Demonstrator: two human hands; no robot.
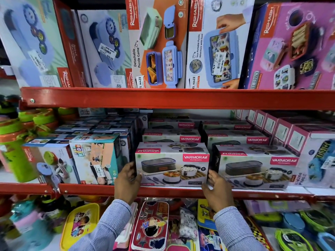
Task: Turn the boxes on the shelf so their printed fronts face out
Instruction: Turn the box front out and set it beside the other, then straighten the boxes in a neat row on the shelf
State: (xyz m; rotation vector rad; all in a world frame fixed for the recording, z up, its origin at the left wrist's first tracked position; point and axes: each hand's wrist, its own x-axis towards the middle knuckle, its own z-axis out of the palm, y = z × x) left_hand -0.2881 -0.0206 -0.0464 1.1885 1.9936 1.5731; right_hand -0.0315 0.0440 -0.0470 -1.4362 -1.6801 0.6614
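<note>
A white Varmora lunch-box carton stands at the front of the middle red shelf, its printed picture facing out. My left hand grips its left end and my right hand grips its right end. A second Varmora carton stands just to the right, also front out, with more of them stacked behind. Left of my hands stands a teal kids carton and a white carton with a lunch-set picture.
The upper shelf carries large Rishabh lunch-box cartons. Pink cartons stand at the right of the middle shelf, green bottles at the left. Below lie pencil cases and loose lunch boxes.
</note>
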